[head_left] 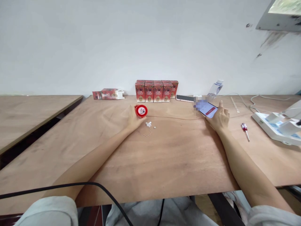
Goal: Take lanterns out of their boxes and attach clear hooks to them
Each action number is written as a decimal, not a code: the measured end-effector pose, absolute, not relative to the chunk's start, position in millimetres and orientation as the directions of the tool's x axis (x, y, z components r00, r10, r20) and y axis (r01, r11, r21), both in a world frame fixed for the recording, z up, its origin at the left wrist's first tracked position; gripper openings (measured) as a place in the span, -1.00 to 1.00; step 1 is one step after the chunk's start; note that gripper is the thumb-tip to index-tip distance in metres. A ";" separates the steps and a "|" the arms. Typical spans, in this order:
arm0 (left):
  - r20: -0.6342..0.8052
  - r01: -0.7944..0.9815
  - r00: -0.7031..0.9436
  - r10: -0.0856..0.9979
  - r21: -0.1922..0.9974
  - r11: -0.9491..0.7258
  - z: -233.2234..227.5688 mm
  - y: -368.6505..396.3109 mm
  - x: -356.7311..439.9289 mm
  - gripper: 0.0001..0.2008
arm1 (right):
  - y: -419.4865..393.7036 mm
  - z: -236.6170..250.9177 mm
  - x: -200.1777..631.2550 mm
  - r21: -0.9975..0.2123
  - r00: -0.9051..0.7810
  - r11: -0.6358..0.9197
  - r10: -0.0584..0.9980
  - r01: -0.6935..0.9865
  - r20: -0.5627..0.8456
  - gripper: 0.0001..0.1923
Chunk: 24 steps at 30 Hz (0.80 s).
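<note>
While our left hand (133, 119) grips red disc (141, 110) mid-frame, right hand (219, 117) holds phone (207, 109), ctr-right, on counter (164, 163).

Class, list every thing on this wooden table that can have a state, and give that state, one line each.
Round red disc: upright on its edge, held by the left hand.
Smartphone: screen lit, gripped by the right hand.
Row of red cartons: standing upright at the wall.
Single red carton: lying flat, end flap open.
Red-handled screwdriver: lying flat, untouched.
Clear plastic bottle: tilted, capped.
</note>
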<state>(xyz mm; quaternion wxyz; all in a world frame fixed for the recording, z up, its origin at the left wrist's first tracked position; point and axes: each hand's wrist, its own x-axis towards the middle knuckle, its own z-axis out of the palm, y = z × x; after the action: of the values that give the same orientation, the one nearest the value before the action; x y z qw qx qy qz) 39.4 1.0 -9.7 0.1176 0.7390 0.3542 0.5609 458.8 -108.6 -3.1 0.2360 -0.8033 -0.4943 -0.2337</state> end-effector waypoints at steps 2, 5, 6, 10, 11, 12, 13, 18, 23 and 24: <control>0.750 0.397 0.119 0.650 0.565 -0.724 -10.0 1.3 39.9 -0.38 | -108.0 -5.3 462.6 -0.092 0.357 -0.387 0.697 0.917 0.623 -0.07; 0.752 0.391 0.124 0.647 0.562 -0.729 -10.0 1.0 40.6 -0.39 | -107.5 -8.0 466.3 -0.061 0.341 -0.392 0.700 0.918 0.627 -0.08; 0.752 0.388 0.124 0.648 0.564 -0.729 -9.9 0.6 40.7 -0.39 | -107.3 -8.5 467.0 -0.054 0.338 -0.394 0.701 0.918 0.628 -0.08; 0.748 0.398 0.121 0.652 0.565 -0.722 -9.0 -0.7 40.6 -0.40 | -106.9 -9.3 467.9 -0.011 0.319 -0.405 0.705 0.914 0.633 -0.07; 0.748 0.405 0.121 0.653 0.563 -0.720 -8.7 -0.9 40.5 -0.40 | -106.9 -9.4 467.9 0.001 0.315 -0.409 0.705 0.913 0.635 -0.07; 0.748 0.411 0.121 0.652 0.561 -0.719 -8.5 -1.1 40.4 -0.40 | -106.8 -9.5 467.9 0.011 0.313 -0.414 0.704 0.910 0.637 -0.07; 0.750 0.413 0.122 0.651 0.558 -0.720 -8.3 -1.2 40.4 -0.40 | -106.8 -9.6 467.9 0.019 0.311 -0.419 0.703 0.908 0.639 -0.08; 0.756 0.412 0.128 0.642 0.548 -0.728 -8.0 -1.5 40.8 -0.40 | -106.5 -10.8 468.9 0.038 0.301 -0.419 0.709 0.907 0.638 -0.11; 0.757 0.412 0.129 0.640 0.546 -0.729 -8.3 -1.6 40.8 -0.40 | -105.4 -11.7 470.9 0.018 0.315 -0.424 0.699 0.905 0.642 -0.13; 0.756 0.411 0.130 0.641 0.547 -0.729 -8.2 -1.6 40.8 -0.40 | -105.3 -11.6 470.9 0.012 0.322 -0.428 0.697 0.904 0.641 -0.13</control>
<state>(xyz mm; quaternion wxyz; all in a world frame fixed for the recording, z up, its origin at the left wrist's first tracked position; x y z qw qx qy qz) 40.8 -1.6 -8.2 0.1034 0.7446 0.3533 0.5568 470.9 -105.3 -11.6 0.1775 -0.7934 -0.5043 -0.2912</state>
